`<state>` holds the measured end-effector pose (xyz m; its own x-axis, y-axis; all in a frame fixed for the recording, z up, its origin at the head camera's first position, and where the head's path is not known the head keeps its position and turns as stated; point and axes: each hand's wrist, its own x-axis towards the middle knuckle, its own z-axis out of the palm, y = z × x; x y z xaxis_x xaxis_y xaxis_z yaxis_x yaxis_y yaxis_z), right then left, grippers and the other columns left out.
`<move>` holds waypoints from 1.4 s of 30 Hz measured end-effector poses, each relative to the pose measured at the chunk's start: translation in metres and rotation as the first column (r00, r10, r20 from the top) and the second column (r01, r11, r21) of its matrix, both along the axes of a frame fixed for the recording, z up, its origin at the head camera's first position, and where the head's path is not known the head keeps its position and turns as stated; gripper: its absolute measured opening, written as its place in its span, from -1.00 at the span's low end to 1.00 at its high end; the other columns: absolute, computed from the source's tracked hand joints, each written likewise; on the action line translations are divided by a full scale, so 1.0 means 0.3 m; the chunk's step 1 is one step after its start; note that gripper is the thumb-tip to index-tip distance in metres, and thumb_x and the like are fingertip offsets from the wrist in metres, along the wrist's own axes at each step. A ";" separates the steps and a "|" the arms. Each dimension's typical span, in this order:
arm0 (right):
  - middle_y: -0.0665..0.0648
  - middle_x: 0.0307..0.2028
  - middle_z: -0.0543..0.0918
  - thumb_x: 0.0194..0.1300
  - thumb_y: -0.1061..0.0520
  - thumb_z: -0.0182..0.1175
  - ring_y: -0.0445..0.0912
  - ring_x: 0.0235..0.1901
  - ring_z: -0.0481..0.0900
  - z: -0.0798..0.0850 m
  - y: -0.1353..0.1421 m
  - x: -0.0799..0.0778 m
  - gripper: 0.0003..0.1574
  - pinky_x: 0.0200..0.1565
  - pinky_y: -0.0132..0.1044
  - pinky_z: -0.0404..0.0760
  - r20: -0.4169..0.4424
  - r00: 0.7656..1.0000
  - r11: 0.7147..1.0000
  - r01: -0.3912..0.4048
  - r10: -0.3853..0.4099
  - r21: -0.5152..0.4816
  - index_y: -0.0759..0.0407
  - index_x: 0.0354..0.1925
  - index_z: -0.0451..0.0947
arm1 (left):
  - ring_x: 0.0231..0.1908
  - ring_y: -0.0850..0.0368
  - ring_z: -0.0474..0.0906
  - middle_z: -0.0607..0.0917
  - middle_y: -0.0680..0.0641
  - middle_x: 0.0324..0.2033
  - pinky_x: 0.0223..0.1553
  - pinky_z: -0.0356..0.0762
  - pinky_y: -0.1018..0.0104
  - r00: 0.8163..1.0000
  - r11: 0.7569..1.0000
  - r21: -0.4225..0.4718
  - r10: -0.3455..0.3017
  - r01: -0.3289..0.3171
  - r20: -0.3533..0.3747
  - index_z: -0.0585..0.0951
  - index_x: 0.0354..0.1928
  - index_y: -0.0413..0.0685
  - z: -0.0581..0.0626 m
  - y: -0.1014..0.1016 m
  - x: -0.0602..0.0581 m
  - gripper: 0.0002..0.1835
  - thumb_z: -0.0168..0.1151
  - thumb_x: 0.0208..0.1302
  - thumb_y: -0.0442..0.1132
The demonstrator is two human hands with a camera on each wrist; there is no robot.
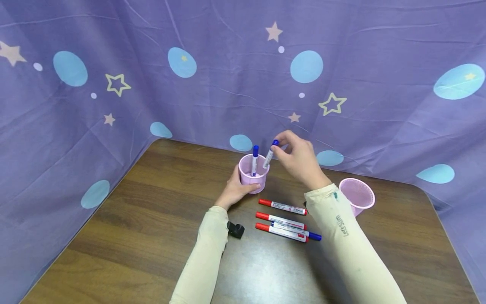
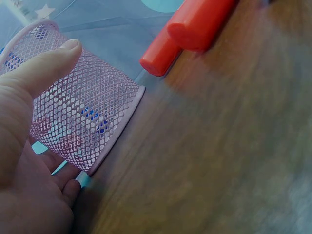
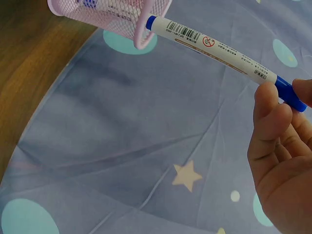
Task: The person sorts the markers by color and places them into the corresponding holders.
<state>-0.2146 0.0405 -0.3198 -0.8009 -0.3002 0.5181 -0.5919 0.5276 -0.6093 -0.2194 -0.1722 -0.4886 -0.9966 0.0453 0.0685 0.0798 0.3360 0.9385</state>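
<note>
My left hand (image 1: 233, 188) grips a pink mesh pen cup (image 2: 87, 97) around its side, thumb across the front. Inside that cup one blue-capped marker (image 1: 255, 161) stands upright. A second blue marker (image 3: 214, 48) is pinched by its cap between the fingertips of my right hand (image 1: 298, 158). Its lower end is at the cup's rim, tilted toward the opening. In front of the cup lie several red markers (image 1: 282, 207), with another blue marker (image 1: 314, 236) partly between the two nearest ones.
A second pink mesh cup (image 1: 357, 194) stands to the right, partly hidden by the right sleeve. A small black object (image 1: 236, 230) sits beside the left sleeve. Behind the wooden table (image 1: 125, 219) hangs a purple patterned curtain (image 1: 228, 84).
</note>
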 end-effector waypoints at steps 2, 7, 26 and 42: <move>0.15 -0.30 0.71 0.30 0.20 0.34 -0.01 -0.47 0.60 -0.008 -0.013 -0.004 -0.84 -0.41 -0.16 0.52 0.007 1.000 1.000 -0.009 0.009 -0.001 0.19 -0.16 0.60 | 0.29 -0.18 0.37 0.43 -0.24 0.33 0.33 0.28 -0.09 1.000 1.000 0.003 -0.004 0.004 -0.004 0.15 0.52 -0.05 0.000 -0.001 -0.001 0.09 0.61 0.01 -0.09; 0.14 -0.31 0.71 0.30 0.19 0.34 -0.04 -0.47 0.59 -0.036 -0.051 -0.012 -0.83 -0.40 -0.17 0.52 0.030 0.999 0.999 -0.041 0.041 0.003 0.19 -0.15 0.60 | 0.29 -0.17 0.37 0.45 -0.21 0.32 0.32 0.28 -0.10 1.000 1.000 -0.007 -0.002 0.002 -0.012 0.17 0.51 -0.03 0.001 -0.001 -0.001 0.08 0.61 0.00 -0.05; 0.10 -0.22 0.72 0.34 0.15 0.32 -0.03 -0.31 0.61 -0.174 -0.191 -0.054 -0.80 -0.20 -0.12 0.59 0.189 0.980 0.993 -0.075 0.057 0.089 0.17 -0.08 0.61 | 0.29 -0.20 0.35 0.45 -0.24 0.31 0.32 0.25 -0.14 1.000 1.000 -0.032 -0.002 0.002 -0.016 0.15 0.52 -0.06 0.003 0.000 0.001 0.08 0.57 0.01 -0.03; 0.12 -0.17 0.73 0.35 0.14 0.31 0.07 -0.18 0.65 -0.205 -0.220 -0.057 -0.78 -0.08 -0.06 0.59 0.231 0.973 0.990 -0.056 0.024 0.130 0.16 -0.05 0.61 | 0.32 -0.29 0.28 0.41 -0.24 0.36 0.34 0.16 -0.22 1.000 0.998 -0.066 0.005 -0.005 -0.001 0.15 0.52 0.00 0.012 -0.003 0.009 0.07 0.53 0.01 0.01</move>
<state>-0.2318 -0.0256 -0.3815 -0.8793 -0.3887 0.2754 -0.4674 0.5927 -0.6559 -0.2166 -0.1731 -0.4850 -0.9968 0.0445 0.0667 0.0789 0.3973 0.9143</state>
